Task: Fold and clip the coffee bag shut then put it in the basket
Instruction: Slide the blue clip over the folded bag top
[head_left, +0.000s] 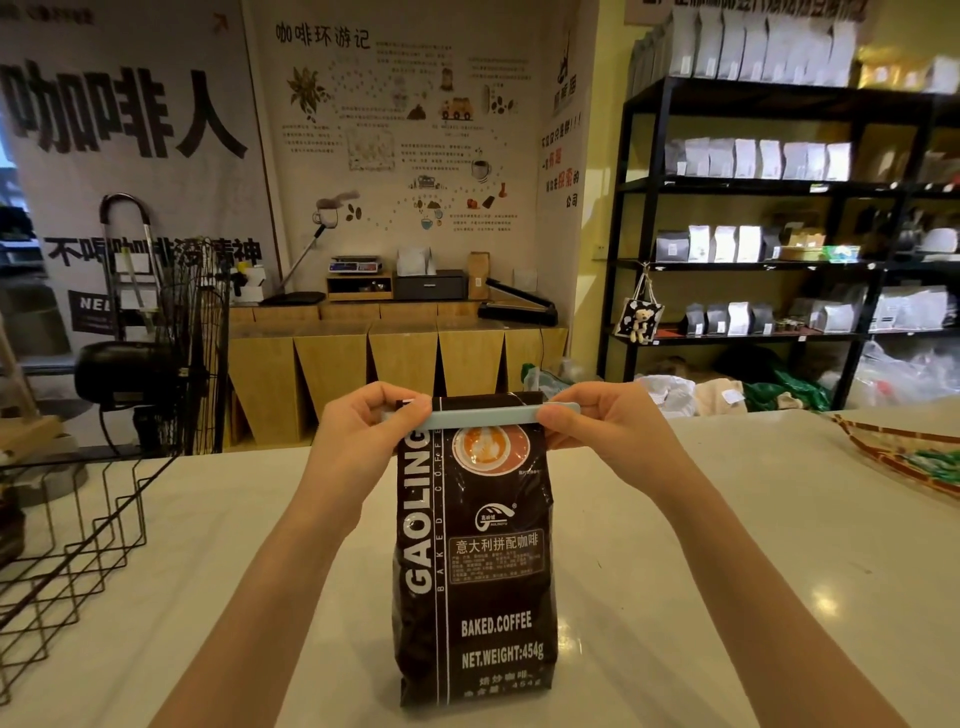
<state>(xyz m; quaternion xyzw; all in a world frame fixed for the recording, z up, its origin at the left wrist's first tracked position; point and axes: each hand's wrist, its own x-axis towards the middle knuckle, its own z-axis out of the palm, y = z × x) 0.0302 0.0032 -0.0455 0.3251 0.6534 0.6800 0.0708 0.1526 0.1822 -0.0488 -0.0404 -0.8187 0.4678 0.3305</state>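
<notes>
A dark brown coffee bag (475, 561) with white lettering stands upright on the white counter (727, 545) in front of me. A long pale blue clip (483, 417) lies across its folded top. My left hand (363, 431) pinches the clip's left end, and my right hand (602, 428) pinches its right end. A black wire basket (67, 540) sits at the counter's left edge, apart from the bag.
A woven tray (904, 452) with green packets lies at the counter's right edge. Behind the counter are a black fan (156, 364), a wooden bench with a scale, and black shelves (779, 208) of white bags.
</notes>
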